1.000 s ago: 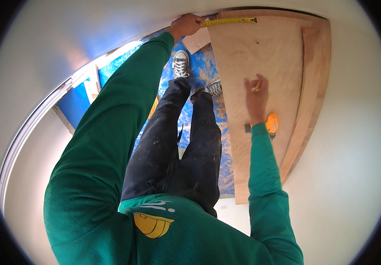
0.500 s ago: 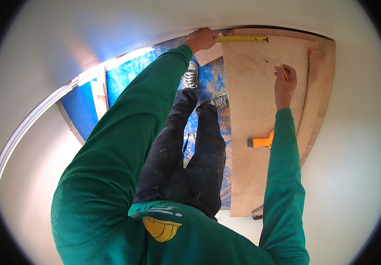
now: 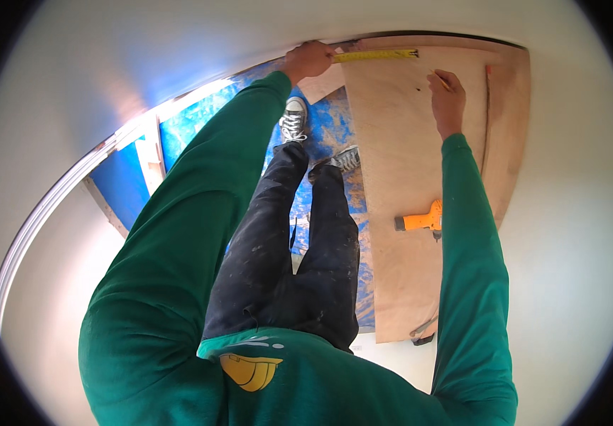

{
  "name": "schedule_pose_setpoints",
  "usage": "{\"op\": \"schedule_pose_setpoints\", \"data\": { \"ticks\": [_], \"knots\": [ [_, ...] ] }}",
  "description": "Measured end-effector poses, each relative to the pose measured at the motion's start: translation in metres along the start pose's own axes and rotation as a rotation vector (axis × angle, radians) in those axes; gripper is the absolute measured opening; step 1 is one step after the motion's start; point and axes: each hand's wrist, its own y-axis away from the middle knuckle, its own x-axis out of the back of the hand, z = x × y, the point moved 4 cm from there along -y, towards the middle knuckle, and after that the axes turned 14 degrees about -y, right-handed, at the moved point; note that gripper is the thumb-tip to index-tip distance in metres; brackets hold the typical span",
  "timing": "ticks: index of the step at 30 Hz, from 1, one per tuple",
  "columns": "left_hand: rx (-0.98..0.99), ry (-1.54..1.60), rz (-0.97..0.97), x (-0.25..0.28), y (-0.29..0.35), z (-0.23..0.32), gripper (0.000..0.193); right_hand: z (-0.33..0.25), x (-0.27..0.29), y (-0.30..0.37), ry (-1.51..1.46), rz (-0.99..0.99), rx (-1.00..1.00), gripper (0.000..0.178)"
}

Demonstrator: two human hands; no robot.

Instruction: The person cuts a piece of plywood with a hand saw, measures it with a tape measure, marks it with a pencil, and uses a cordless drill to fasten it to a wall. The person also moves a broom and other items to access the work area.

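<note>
At the far edge of a plywood sheet [image 3: 395, 170], my left hand [image 3: 310, 59] is closed around a tape measure, whose case is hidden in the fingers. Its yellow blade [image 3: 377, 55] stretches to the right over the far part of the sheet, with the dark end tip showing. My right hand [image 3: 449, 105] is closed on a thin yellow pencil [image 3: 441, 81]. Its point is turned up and left toward the blade's end, with a gap between them. Whether the pencil touches the wood I cannot tell.
An orange power tool [image 3: 420, 219] lies on the plywood beside my right forearm. Another tool [image 3: 423, 328] rests at the sheet's near end. My shoes [image 3: 293, 121] stand on a dusty blue floor sheet [image 3: 335, 117]. A white wall runs along the far side.
My right hand with the pencil has moved away from me, closer to the blade's end. The whole view has shifted slightly; my left hand still holds the tape measure.
</note>
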Motion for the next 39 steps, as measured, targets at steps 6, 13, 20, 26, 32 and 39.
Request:
{"op": "schedule_pose_setpoints", "data": {
  "ticks": [6,13,20,26,32,39],
  "knots": [
    [-0.002,0.009,0.003,-0.006,-0.016,-0.003,0.041,0.010,-0.012,-0.032,-0.084,-0.085,0.053,0.029],
    [0.002,0.001,-0.036,-0.024,-0.038,0.000,0.039,0.016,-0.020,-0.067,-0.079,-0.176,0.076,0.028],
    [0.010,0.038,-0.014,-0.027,-0.040,0.004,0.045,0.014,-0.026,-0.073,-0.036,-0.154,0.132,0.026],
    [0.064,-0.036,0.004,-0.012,-0.023,-0.024,0.045,0.014,-0.056,-0.072,-0.035,-0.229,0.055,0.028],
    [-0.016,0.005,0.053,-0.015,-0.017,-0.018,0.042,0.013,-0.051,-0.064,-0.032,-0.222,0.126,0.027],
    [0.037,0.010,0.005,-0.010,-0.006,-0.020,0.042,0.011,-0.052,-0.056,-0.025,-0.273,0.027,0.029]
  ]
}}
